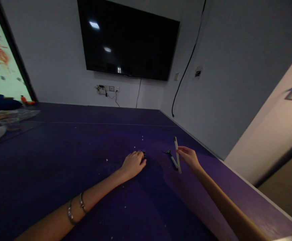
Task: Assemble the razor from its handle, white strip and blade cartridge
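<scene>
My left hand (134, 163) lies low over the table, its fingers bent over a small dark piece (142, 152). Most of that piece is covered by the fingers, so its kind cannot be made out. In my right hand (190, 157), a slim whitish stick (177, 154) with a darker upper end is pinched between thumb and fingers. The stick stands steeply, its lower end near the table. Just left of it is a razor (172, 159) with a dark head and a pale handle, apart from both hands.
The purple tabletop (73, 160) carries several tiny white scraps. Clear plastic packaging (15, 117) and a dark blue bundle (0, 102) lie at the far left. Beyond the table, a television (131, 40) hangs on the wall, and a black cable (186, 68) dangles at the right.
</scene>
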Motion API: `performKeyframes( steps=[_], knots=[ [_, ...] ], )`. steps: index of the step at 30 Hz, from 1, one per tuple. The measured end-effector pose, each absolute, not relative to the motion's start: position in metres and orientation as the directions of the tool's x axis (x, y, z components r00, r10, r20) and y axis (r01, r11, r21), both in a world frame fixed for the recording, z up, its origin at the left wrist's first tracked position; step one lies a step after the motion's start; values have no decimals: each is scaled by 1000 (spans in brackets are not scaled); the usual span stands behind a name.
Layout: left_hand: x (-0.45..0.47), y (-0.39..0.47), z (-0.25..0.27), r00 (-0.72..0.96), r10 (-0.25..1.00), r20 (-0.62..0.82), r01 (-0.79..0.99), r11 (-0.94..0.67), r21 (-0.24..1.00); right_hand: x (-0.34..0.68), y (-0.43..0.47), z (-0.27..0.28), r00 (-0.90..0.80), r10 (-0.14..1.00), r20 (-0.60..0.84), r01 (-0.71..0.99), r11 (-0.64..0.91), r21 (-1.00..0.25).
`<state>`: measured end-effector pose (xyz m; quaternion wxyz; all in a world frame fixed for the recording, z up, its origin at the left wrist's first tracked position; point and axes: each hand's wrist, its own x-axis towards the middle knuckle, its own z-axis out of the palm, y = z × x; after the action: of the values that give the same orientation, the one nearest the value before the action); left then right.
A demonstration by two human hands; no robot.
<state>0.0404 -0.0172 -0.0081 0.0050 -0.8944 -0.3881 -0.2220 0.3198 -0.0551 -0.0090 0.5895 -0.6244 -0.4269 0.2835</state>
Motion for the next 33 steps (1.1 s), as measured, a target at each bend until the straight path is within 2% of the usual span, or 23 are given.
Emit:
performKeyframes(
  steps=[3, 5, 8, 15, 27, 33],
  knots=[
    [35, 9, -17, 585, 690, 427, 686, -701, 194, 364, -50, -19, 495, 841, 217, 470, -48, -882],
    [32, 24, -24, 594, 673, 440, 666, -718, 200, 380, -47, -27, 480, 854, 202, 642, -185, -744],
    [31, 43, -35, 617, 669, 413, 640, -733, 230, 387, -43, -37, 453, 872, 185, 768, -276, -578],
    [39, 67, -52, 630, 715, 303, 620, -698, 357, 375, -35, -46, 401, 895, 197, 838, -271, -474],
    [49, 62, -52, 643, 722, 255, 655, -691, 306, 365, -42, -44, 384, 896, 223, 877, -279, -392],
    [51, 66, -50, 632, 728, 266, 653, -685, 322, 345, -49, -14, 242, 918, 313, 943, -147, -299]
  ],
)
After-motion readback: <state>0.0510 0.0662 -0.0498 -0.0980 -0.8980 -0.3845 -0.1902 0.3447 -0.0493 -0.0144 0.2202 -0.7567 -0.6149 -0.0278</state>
